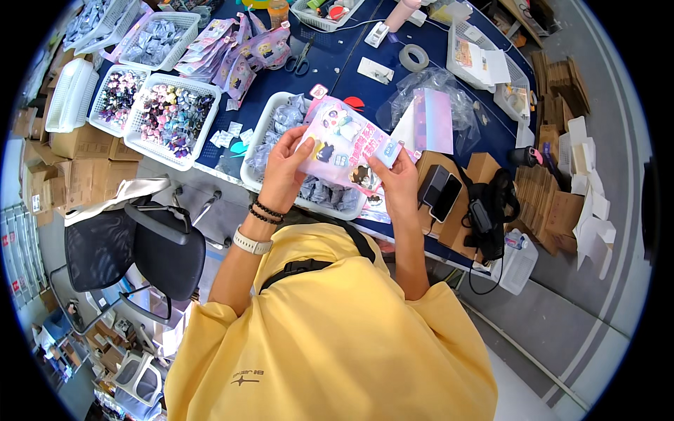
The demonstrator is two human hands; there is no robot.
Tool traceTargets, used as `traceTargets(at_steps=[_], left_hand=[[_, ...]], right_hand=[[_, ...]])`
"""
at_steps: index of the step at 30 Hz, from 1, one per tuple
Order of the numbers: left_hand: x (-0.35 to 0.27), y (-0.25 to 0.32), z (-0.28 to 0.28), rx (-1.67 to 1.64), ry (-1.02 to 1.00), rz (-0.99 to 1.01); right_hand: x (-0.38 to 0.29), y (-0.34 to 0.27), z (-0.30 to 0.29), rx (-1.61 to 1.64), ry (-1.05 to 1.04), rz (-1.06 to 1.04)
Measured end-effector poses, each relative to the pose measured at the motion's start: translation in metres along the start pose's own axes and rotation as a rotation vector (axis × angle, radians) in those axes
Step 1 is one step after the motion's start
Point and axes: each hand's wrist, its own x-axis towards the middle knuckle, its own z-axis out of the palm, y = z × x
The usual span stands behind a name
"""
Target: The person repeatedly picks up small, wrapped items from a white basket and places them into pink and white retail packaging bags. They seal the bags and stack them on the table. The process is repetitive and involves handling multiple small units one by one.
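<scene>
Both my hands hold a pink printed pouch (342, 142) with cartoon characters above a white plastic basket (251, 176). My left hand (287, 166) pinches its left edge, with the thumb on the printed face. At the pouch's right end, my right hand (396, 179) grips the edge between thumb and fingers. Small silvery packets (329, 194) fill the basket beneath, partly hidden by the pouch. A red round piece (353, 103) lies just behind the pouch. Left of the basket are small white packets (227, 134) and a teal piece (239, 148).
Baskets of small colourful figures (174, 118) stand left, near a pile of filled pink pouches (258, 50). Scissors (299, 61), a tape roll (414, 58) and clear plastic film (447, 94) lie farther back. A phone (446, 198) rests on cardboard at right; an office chair (168, 252) stands left.
</scene>
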Motion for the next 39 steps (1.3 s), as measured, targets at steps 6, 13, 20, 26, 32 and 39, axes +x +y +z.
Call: traceTargets(at_steps=[6, 13, 20, 26, 32, 39], left_hand=[[-0.023, -0.019, 0.025, 0.087, 0.078, -0.087], [-0.011, 0.003, 0.006, 0.186, 0.016, -0.101], [-0.018, 0.005, 0.012, 0.022, -0.026, -0.275], [-0.035, -0.014, 0.023, 0.435, -0.011, 0.131], [-0.046, 0.006, 0.047, 0.749, -0.03, 0.365], [-0.045, 0.027, 0.061, 1.121, -0.146, 0.61]], right_hand=[[-0.01, 0.004, 0.031, 0.232, 0.02, 0.004], [-0.012, -0.011, 0.011, 0.138, -0.197, 0.098], [-0.011, -0.007, 0.018, -0.043, -0.063, 0.074], [-0.016, 0.0, 0.026, -0.075, 0.082, -0.006], [-0.02, -0.007, 0.027, 0.001, 0.076, 0.002], [-0.027, -0.023, 0.039, 0.127, 0.054, 0.033]])
